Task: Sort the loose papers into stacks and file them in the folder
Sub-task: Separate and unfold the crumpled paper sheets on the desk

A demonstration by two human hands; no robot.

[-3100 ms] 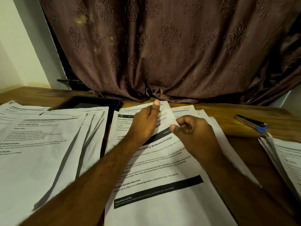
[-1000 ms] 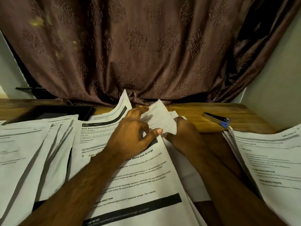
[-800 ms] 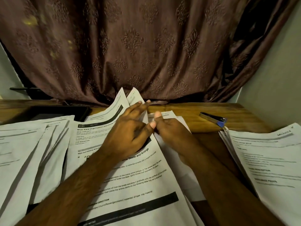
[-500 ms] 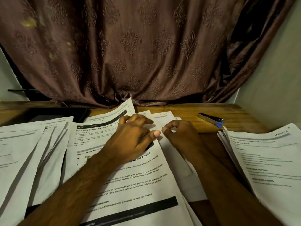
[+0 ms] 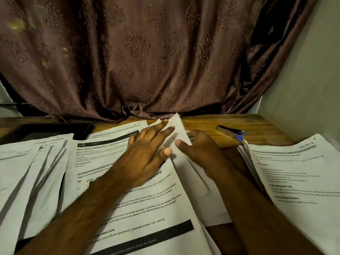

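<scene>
1. The top sheet (image 5: 181, 129) of the middle stack (image 5: 143, 205) has its far corner lifted again; half a second ago it lay flat under both hands.
2. The left hand (image 5: 145, 155) now lies flat and released, fingers straight, on the stack just left of that corner, no longer curled.
3. The right hand (image 5: 200, 146), just right of the corner, seems to grasp the sheet's edge with thumb on top; its other fingers are hidden, so the hold is a guess.
4. Likely meaning: one sheet is being peeled off for sorting.
5. Further stacks lie left (image 5: 27, 173) and right (image 5: 298, 181) of the middle stack; a stapler (image 5: 231, 133) sits beyond its right side. No folder is clearly visible.
</scene>
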